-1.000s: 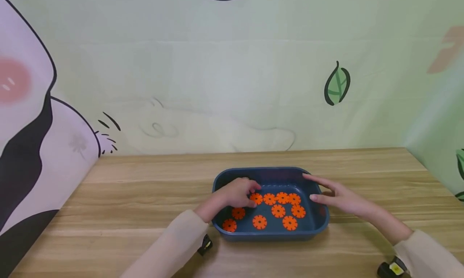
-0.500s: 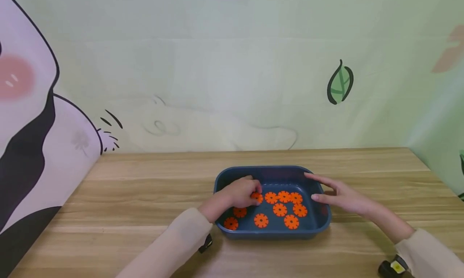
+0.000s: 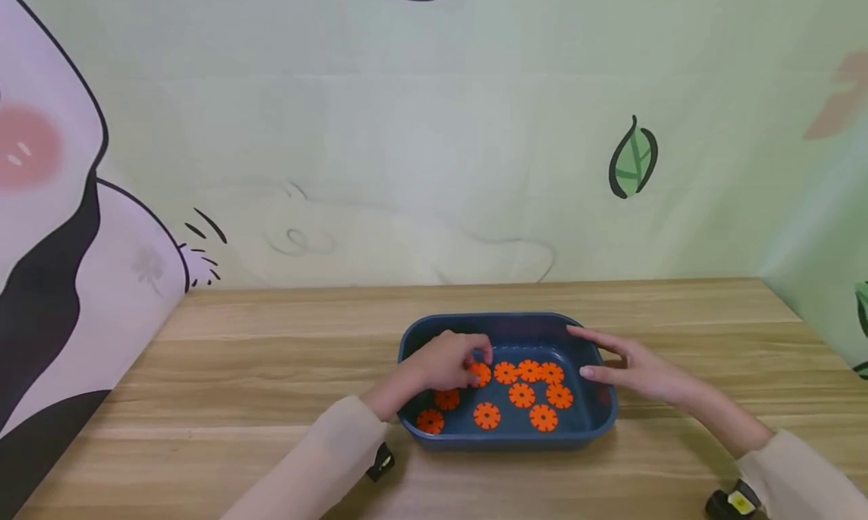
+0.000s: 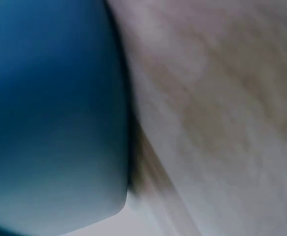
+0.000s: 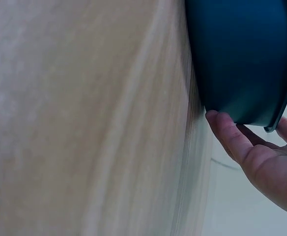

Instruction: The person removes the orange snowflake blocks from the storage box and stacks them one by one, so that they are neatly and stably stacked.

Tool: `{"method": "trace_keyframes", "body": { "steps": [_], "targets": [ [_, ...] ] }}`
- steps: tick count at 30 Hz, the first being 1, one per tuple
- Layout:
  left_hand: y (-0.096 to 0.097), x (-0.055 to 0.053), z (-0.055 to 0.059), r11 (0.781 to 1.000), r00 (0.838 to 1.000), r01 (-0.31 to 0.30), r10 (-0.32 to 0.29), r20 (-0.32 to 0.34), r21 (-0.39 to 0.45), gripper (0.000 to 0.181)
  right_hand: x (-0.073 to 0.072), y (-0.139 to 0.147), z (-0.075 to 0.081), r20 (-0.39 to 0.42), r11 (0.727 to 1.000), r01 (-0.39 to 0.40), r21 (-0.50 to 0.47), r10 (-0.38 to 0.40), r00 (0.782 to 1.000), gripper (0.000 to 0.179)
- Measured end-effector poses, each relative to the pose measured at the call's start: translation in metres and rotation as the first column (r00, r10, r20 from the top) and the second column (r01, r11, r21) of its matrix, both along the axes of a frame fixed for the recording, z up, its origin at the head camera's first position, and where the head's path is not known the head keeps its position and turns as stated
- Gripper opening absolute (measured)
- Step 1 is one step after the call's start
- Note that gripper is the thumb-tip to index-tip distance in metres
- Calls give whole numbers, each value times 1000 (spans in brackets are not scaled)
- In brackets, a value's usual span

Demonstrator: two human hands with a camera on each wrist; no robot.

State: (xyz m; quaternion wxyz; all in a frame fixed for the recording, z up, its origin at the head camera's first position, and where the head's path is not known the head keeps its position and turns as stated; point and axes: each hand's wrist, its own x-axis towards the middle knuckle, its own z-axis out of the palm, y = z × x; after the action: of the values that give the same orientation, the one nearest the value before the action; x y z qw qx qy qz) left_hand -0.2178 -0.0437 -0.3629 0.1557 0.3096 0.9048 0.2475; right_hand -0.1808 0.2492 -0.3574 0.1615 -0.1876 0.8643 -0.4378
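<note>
A dark blue rounded tub [image 3: 502, 441] stands on the wooden table, with several orange notched interlocking discs [image 3: 486, 415] lying flat on its floor. My left hand [image 3: 441, 362] reaches in over the left end, thumb and index finger bent around the edges of one orange disc [image 3: 482, 374]. Its other fingers are mostly hidden. My right hand [image 3: 640, 365] holds the tub's right end, with thumb and index finger over the rim. In the right wrist view, other fingers [image 5: 232, 135] touch the outer wall. The left wrist view has only the tub's outer side [image 4: 60, 108] and the tabletop.
Behind the wooden table [image 3: 285, 354] rises a pale green printed backdrop [image 3: 407, 166] with leaves and a large cartoon figure [image 3: 41, 241] at the left. Each wrist wears a small black camera, such as the right one [image 3: 734, 501].
My left index finger has curled down further toward the disc beside it. The right hand keeps its place at the tub's end, and the discs lie as before.
</note>
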Motion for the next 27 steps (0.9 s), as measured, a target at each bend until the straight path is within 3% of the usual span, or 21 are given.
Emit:
{"method": "trace_keyframes", "body": {
  "steps": [5,13,18,21,24,27],
  "targets": [
    [-8,2,5,986,990,-58,36,140,157,22,0,-1,0,-12,1000,-8,8,8,1000,62],
    [-17,5,11,944,943,-117,7,334,310,27,0,-1,1,-18,1000,-8,11,8,1000,61],
    [-19,8,15,901,911,-171,-9,411,398,37,-1,0,1,-14,1000,-9,7,9,1000,61],
    [-19,9,16,888,897,-196,-9,442,416,40,0,1,1,-9,1000,-8,5,8,1000,62],
    [-19,11,17,883,896,-218,12,444,415,41,1,1,1,-6,1000,-8,3,8,1000,62],
    [-22,13,21,878,914,-223,36,405,423,41,2,2,2,-4,1000,-7,-3,7,1000,61]
  ]
}}
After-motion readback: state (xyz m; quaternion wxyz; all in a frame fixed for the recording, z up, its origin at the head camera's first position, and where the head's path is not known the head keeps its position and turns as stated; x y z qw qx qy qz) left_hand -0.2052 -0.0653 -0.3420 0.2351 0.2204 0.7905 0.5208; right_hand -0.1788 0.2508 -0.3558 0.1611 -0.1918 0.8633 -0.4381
